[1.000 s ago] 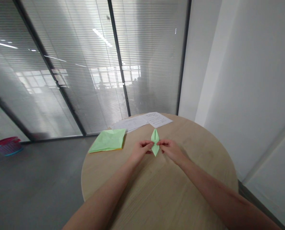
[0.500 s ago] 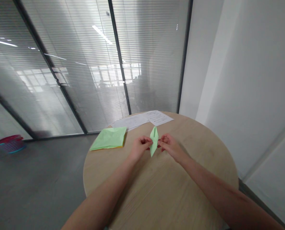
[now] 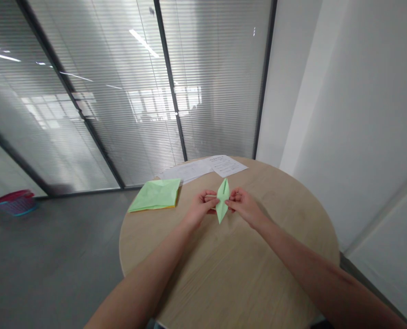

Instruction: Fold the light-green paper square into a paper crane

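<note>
A folded piece of light green paper (image 3: 223, 197), a narrow diamond with a slit down its upper half, is held up over the table between both hands. My left hand (image 3: 203, 205) pinches its left edge, thumb on the near face and fingers behind. On the opposite edge, my right hand (image 3: 241, 204) grips it the same way, its thumb near the middle. The fingertips behind the paper are partly hidden. One tip of the diamond points away from me, the other toward me.
On the round wooden table (image 3: 237, 278), a stack of green paper (image 3: 158, 193) with a yellow-orange sheet beneath lies at the left. Printed white sheets (image 3: 226, 165) lie along the far edge. A red and blue basket (image 3: 16, 203) stands on the floor. Glass partitions and a white wall (image 3: 367, 114) surround the table.
The folded paper has turned to show its face more broadly and shifted slightly right. My right thumb now rests on its front. The view has tilted slightly.
</note>
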`<state>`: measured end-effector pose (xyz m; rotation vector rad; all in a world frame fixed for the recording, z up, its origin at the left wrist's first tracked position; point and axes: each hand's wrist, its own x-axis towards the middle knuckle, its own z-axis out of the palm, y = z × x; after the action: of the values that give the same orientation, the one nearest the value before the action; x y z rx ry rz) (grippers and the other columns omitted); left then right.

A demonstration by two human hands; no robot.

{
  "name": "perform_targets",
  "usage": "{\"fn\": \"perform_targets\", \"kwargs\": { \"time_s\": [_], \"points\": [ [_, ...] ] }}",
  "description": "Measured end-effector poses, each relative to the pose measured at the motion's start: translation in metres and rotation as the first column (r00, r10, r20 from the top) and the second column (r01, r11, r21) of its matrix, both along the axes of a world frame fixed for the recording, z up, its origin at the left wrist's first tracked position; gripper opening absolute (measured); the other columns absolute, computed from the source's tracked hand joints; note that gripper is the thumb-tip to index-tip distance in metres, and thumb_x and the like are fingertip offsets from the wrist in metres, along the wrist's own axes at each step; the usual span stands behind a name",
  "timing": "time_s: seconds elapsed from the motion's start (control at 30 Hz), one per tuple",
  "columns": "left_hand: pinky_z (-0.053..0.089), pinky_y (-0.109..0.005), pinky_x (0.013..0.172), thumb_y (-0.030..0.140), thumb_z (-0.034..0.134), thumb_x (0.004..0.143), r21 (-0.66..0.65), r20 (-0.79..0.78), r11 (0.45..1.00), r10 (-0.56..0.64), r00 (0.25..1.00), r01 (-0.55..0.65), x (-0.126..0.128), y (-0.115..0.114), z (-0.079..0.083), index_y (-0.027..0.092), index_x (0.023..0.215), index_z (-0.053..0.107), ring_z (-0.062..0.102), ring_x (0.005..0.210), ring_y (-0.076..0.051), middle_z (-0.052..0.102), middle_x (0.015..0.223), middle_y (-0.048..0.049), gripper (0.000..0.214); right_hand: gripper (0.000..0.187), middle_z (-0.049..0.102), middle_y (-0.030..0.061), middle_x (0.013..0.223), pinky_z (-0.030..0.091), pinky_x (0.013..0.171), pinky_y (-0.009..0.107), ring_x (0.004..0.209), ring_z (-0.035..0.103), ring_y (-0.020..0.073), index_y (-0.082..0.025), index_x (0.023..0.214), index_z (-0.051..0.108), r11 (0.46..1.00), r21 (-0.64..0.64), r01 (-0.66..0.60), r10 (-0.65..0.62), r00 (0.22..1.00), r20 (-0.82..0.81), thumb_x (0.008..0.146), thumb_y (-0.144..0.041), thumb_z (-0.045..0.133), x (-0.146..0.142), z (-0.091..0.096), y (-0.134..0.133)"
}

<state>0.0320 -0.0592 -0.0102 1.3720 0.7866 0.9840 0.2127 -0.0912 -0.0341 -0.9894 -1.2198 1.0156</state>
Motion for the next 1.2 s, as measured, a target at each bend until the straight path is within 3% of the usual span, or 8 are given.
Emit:
{"fn": "perform_targets", "kwargs": {
  "time_s": [0.27,0.37,0.57,0.73,0.8,0.9,1.03,1.2],
  "points": [
    [0.054,-0.028,0.064,0.038,0.083,0.066,0.016,-0.036,1.000,0.020,0.999,-0.019,-0.001,0.005,-0.005,0.014,0.088,0.069,0.066,0.069,-0.016,0.073,0.080,-0.0058,0.035,0.044,0.072,0.0023,0.083,0.048,0.060,0.027,0.072,0.066,0.0183,-0.024,0.110,0.062,0.994,-0.107,-0.036,0.032,0.999,-0.041,0.070,-0.035,0.078,-0.001,0.002,-0.004],
    [0.054,-0.027,0.062,0.038,0.084,0.065,0.040,-0.046,0.998,0.046,0.998,-0.044,-0.001,0.006,-0.007,0.014,0.087,0.069,0.066,0.068,-0.016,0.073,0.078,-0.0051,0.035,0.034,0.073,0.0060,0.088,0.047,0.059,0.026,0.073,0.066,0.0179,-0.020,0.095,0.068,0.982,-0.160,-0.096,0.092,0.995,-0.028,0.072,-0.043,0.076,-0.003,0.000,-0.005],
    [0.050,-0.024,0.057,0.040,0.084,0.064,0.054,-0.056,0.998,0.048,0.997,-0.045,0.000,0.008,-0.009,0.015,0.083,0.067,0.062,0.061,-0.013,0.069,0.071,-0.0020,0.036,0.028,0.063,0.0003,0.064,0.044,0.058,0.027,0.060,0.057,0.0150,-0.020,0.067,0.065,0.996,-0.086,-0.028,0.039,0.991,0.125,0.073,-0.046,0.075,-0.003,-0.001,-0.004],
    [0.049,-0.025,0.055,0.038,0.080,0.068,0.096,-0.075,0.992,0.088,0.993,-0.081,0.003,0.008,-0.010,0.017,0.088,0.062,0.061,0.061,-0.014,0.065,0.069,0.0010,0.034,0.029,0.061,-0.0011,0.063,0.042,0.059,0.027,0.059,0.055,0.0151,-0.021,0.065,0.062,0.998,-0.054,-0.020,0.028,0.987,0.155,0.075,-0.046,0.073,-0.002,-0.004,-0.001],
    [0.049,-0.025,0.059,0.034,0.079,0.069,0.207,-0.093,0.967,0.170,0.981,-0.148,0.003,0.008,-0.010,0.018,0.084,0.061,0.061,0.066,-0.015,0.064,0.072,0.0003,0.028,0.029,0.061,-0.0017,0.063,0.042,0.060,0.027,0.060,0.054,0.0151,-0.021,0.067,0.062,0.999,-0.048,-0.023,0.029,0.989,0.144,0.075,-0.047,0.073,-0.002,-0.007,0.001],
    [0.048,-0.027,0.067,0.026,0.076,0.069,0.447,-0.132,0.856,0.349,0.928,-0.259,0.002,0.006,-0.009,0.019,0.075,0.064,0.060,0.074,-0.016,0.064,0.079,-0.0019,0.015,0.028,0.060,-0.0022,0.065,0.041,0.063,0.028,0.063,0.054,0.0153,-0.021,0.069,0.062,0.999,-0.032,-0.027,0.031,0.990,0.136,0.076,-0.046,0.073,-0.002,-0.011,0.003],
    [0.046,-0.030,0.076,0.019,0.070,0.074,0.619,-0.198,0.757,0.409,0.891,-0.210,0.000,0.002,-0.007,0.021,0.073,0.071,0.059,0.078,-0.019,0.068,0.079,-0.0040,0.002,0.027,0.061,-0.0022,0.067,0.041,0.066,0.029,0.067,0.055,0.0166,-0.021,0.071,0.065,0.999,0.003,-0.041,0.040,0.984,0.174,0.078,-0.046,0.071,-0.005,-0.010,0.001],
    [0.049,-0.030,0.077,0.021,0.062,0.080,0.511,-0.218,0.855,0.224,0.950,-0.084,0.002,0.002,-0.006,0.020,0.086,0.076,0.065,0.081,-0.020,0.075,0.088,-0.0057,0.015,0.023,0.071,0.0035,0.104,0.045,0.090,0.034,0.102,0.062,0.0235,-0.023,0.085,0.073,0.991,0.124,-0.056,0.032,0.982,0.184,0.083,-0.045,0.066,-0.006,-0.002,-0.004]
  ]
}}
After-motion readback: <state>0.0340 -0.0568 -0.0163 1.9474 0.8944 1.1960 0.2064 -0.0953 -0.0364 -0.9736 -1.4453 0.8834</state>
